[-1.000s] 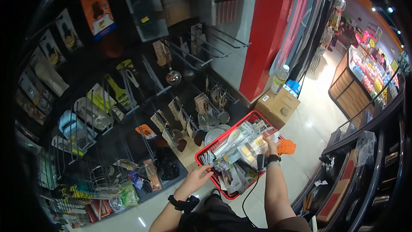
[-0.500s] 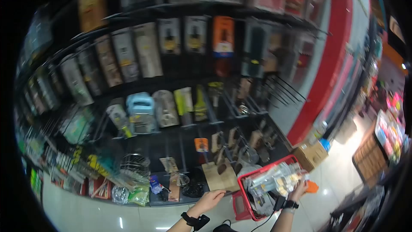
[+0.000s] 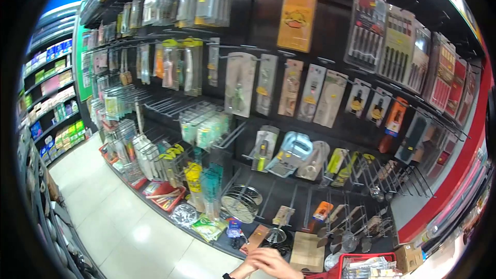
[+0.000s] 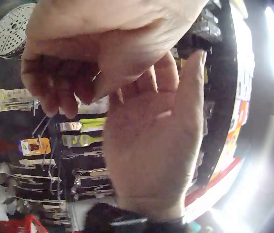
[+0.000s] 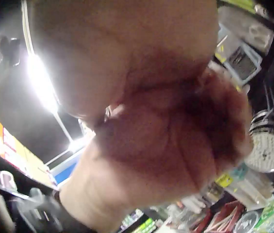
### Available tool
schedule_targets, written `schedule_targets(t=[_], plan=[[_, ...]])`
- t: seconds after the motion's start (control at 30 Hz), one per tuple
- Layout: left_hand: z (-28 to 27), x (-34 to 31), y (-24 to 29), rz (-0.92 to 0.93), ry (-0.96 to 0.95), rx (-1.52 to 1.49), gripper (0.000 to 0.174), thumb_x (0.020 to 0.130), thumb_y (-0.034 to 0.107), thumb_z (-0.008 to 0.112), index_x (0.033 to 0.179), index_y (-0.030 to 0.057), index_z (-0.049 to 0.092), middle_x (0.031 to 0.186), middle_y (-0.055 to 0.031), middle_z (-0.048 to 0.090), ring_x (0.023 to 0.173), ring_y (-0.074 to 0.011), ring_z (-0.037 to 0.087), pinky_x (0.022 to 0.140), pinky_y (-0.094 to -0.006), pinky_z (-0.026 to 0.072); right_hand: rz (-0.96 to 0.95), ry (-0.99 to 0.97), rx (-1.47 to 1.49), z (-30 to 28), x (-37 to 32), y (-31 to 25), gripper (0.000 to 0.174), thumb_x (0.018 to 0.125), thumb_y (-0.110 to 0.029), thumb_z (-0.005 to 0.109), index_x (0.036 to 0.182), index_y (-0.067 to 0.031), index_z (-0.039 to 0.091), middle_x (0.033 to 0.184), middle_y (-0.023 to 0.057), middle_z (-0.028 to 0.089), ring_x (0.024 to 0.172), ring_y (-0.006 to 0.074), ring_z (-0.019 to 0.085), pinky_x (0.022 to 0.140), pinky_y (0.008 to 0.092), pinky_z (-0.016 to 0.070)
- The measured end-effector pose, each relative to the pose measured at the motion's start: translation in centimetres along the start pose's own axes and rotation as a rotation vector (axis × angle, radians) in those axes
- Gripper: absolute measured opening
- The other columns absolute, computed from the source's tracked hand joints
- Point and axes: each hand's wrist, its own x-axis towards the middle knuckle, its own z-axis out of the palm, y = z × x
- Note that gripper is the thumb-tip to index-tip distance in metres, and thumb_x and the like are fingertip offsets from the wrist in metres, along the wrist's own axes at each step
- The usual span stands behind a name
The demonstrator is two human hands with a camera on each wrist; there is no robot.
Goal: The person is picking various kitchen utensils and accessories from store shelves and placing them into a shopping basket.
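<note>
Both hands meet low in the head view, in front of a display of kitchen tools. My left hand [image 3: 247,267] comes in from the left, and my right hand [image 3: 275,263] overlaps its fingers. Seen from the left wrist, the left hand [image 4: 112,41] has loosely bent fingers and lies against the right hand [image 4: 149,145], whose thumb extends. Nothing shows in either hand. To their right stands a red shopping basket [image 3: 339,267] holding several clear packages [image 3: 369,267], partly cut off by the frame.
A wooden board [image 3: 307,252] lies on the bottom shelf behind the hands. Round perforated metal racks [image 3: 242,202] stand left of it. Packaged utensils and bare hooks [image 3: 413,178] fill the black wall. A cardboard box [image 3: 409,257] sits beyond the basket; tiled floor [image 3: 139,237] runs along the left.
My right hand has left the packages in the basket and moved left to meet my left hand. The head view has turned left and up along the shelves.
</note>
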Motion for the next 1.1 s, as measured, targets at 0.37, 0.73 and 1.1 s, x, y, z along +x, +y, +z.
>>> schedule_targets(t=[0.37, 0.73, 1.1], plan=[[-10.5, -4.7, 7.8, -0.148, -0.048, -0.250, 0.021, 0.089, 0.016, 0.053, 0.104, 0.0002, 0.055, 0.090, -0.0075, 0.061, 0.078, -0.0173, 0.057, 0.070, -0.0281, 0.0455, 0.193, -0.135, 0.081, 9.5, 4.3, 1.0, 0.016, 0.081, -0.013, 0.054, 0.086, -0.0004, 0.063, 0.084, 0.0157, 0.063, 0.081, 0.0318, 0.059, 0.071, 0.0389, 0.0461], [-17.9, -9.5, 16.7, -0.071, 0.229, -0.085, 0.028, 0.094, 0.016, 0.045, 0.114, -0.0014, 0.054, 0.099, -0.0094, 0.063, 0.085, -0.0156, 0.059, 0.076, -0.0284, 0.0455, 0.329, -0.399, 0.356, 11.7, 13.9, 2.6, 0.026, 0.093, -0.018, 0.043, 0.111, -0.0026, 0.053, 0.084, 0.0119, 0.064, 0.078, 0.0208, 0.063, 0.070, 0.0309, 0.0480], [-29.1, -6.0, 17.5, -0.038, 0.661, -0.020, 0.010, 0.083, 0.007, 0.052, 0.078, -0.0001, 0.058, 0.071, -0.0051, 0.058, 0.066, -0.0125, 0.053, 0.063, -0.0257, 0.0427, 0.147, -0.014, 0.334, 15.6, 27.4, 6.4, 0.019, 0.078, -0.005, 0.058, 0.064, 0.0016, 0.047, 0.057, 0.0103, 0.047, 0.051, 0.0140, 0.048, 0.051, 0.0279, 0.0396]])
